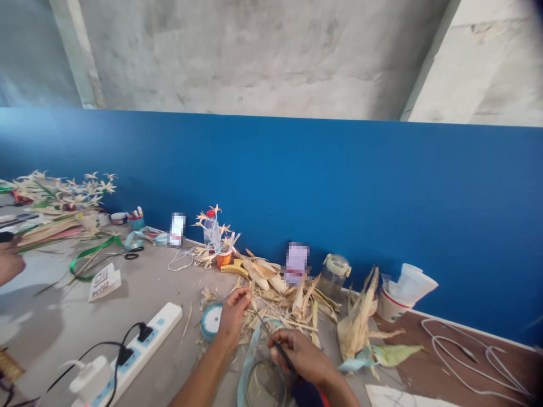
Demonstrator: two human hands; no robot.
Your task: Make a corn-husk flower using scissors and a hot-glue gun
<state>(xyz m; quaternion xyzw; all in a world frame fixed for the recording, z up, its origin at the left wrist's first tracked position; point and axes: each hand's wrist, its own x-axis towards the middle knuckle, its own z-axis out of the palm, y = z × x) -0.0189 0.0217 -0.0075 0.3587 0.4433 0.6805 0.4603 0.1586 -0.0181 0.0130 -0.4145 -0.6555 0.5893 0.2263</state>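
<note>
My left hand (235,311) is raised over the work surface, its thumb and fingertips pinched on a small pale husk strip (253,291). My right hand (299,353) is wrapped round the dark handle of scissors (265,325). Their thin blades point up and left, with the tips close to the strip; whether they touch it I cannot tell. Below and behind both hands lie scattered husk scraps (271,311). Beside my left wrist sits a roll of blue ribbon (211,320). A loose light-blue ribbon (250,356) runs between my forearms, near a wire coil (267,384).
Husk flowers (214,229) stand in an orange cup (224,259). Behind are a phone (297,262), a glass jar (335,274) and a paper cup (392,302). A power strip (144,345) with cords lies left. Another person's hand (11,263) shows at the left edge. A blue partition (339,186) rises behind.
</note>
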